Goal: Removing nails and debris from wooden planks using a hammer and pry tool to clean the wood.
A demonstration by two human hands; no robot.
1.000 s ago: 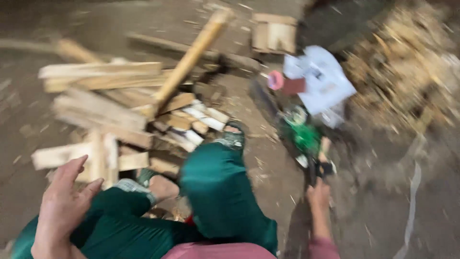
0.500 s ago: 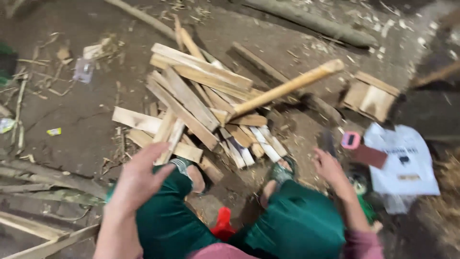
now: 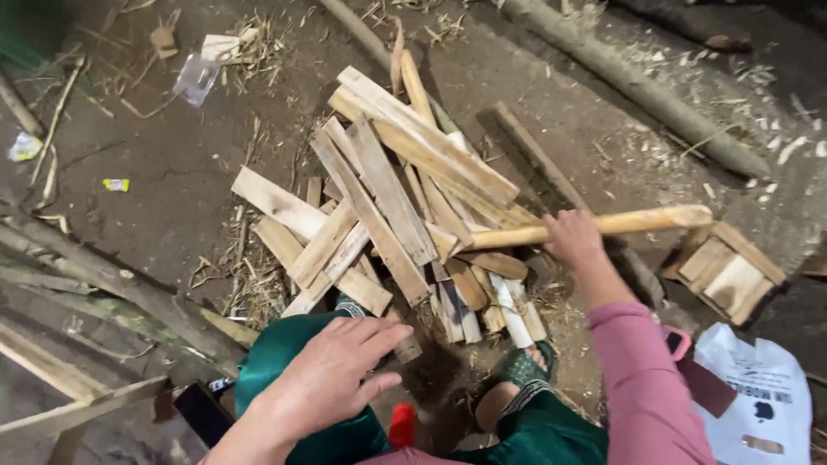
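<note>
My right hand grips a long pale wooden handle that lies across a heap of split wood pieces on the dirt ground. The arm wears a pink sleeve. My left hand rests flat on my left knee, fingers spread, holding nothing. My legs are in green trousers, and a green sandal shows on my right foot beside the woodpile. A small red object sits between my knees.
A small wooden block stool sits to the right. A white plastic bag lies at lower right. Long poles run across the top right. Rough branches and planks lie at left, with litter scraps at top left.
The view has swung left and down over the woodpile. My right hand has reached forward and closed on the wooden handle. My left hand has dropped onto my knee.
</note>
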